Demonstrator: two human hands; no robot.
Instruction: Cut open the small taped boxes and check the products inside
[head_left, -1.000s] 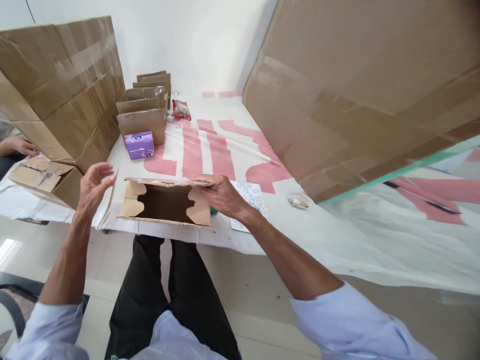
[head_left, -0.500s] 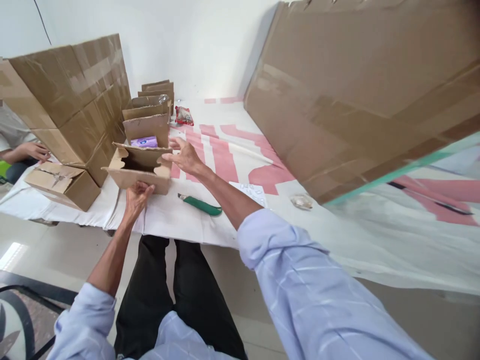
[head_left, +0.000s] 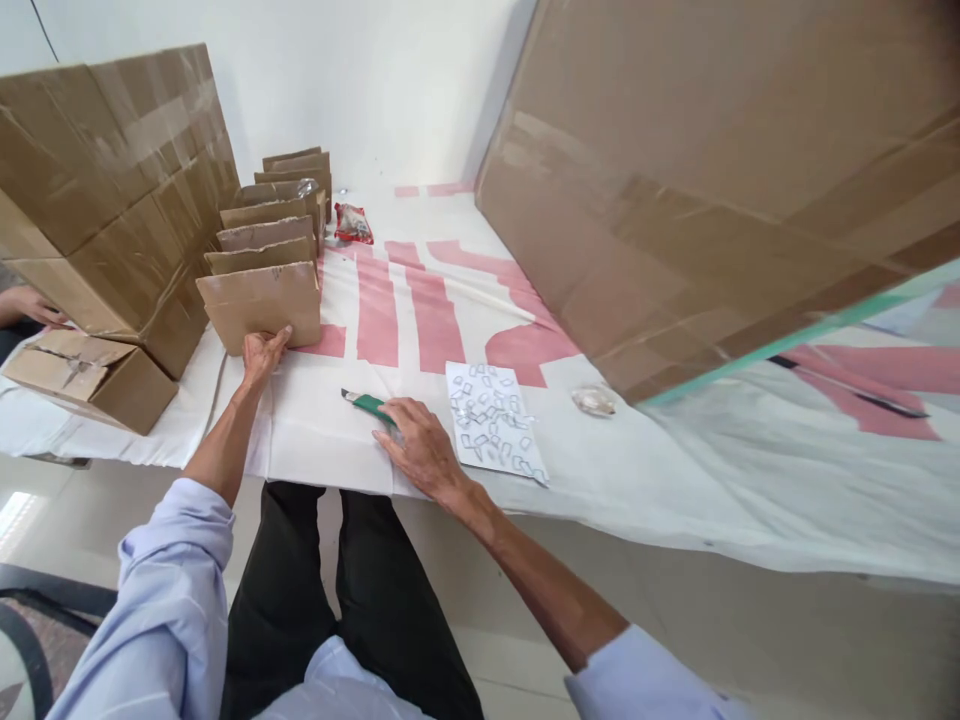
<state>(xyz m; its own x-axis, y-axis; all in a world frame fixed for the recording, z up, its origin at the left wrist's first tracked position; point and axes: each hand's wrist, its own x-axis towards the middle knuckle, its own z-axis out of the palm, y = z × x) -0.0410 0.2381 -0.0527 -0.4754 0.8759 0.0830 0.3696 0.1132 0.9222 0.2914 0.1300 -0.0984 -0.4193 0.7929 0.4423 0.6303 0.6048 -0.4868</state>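
Note:
My left hand (head_left: pixel 265 353) is closed, its fingers curled at the lower front of a small open-topped cardboard box (head_left: pixel 262 300). The box stands upright at the near end of a row of similar boxes, and its inside is hidden behind the raised front flap. Over to the right, my right hand (head_left: pixel 420 440) closes from above on a green utility knife (head_left: pixel 367 404) lying on the table. The blade end of the knife points left, and the rest of its handle is under my fingers. Beside that hand lies a white sheet with drawn marks (head_left: pixel 495 420).
Large taped cartons (head_left: pixel 112 190) stand at the left, with a closed small carton (head_left: pixel 94 375) before them. A huge carton (head_left: pixel 712 190) leans at the right. A red packet (head_left: pixel 352 224) and a clear packet (head_left: pixel 594 401) lie on the table. Another person's hand (head_left: pixel 34 306) shows far left.
My right hand has left the box and come down to the utility knife. The box was tilted and open toward me; now it stands upright against the row, my left hand still at it.

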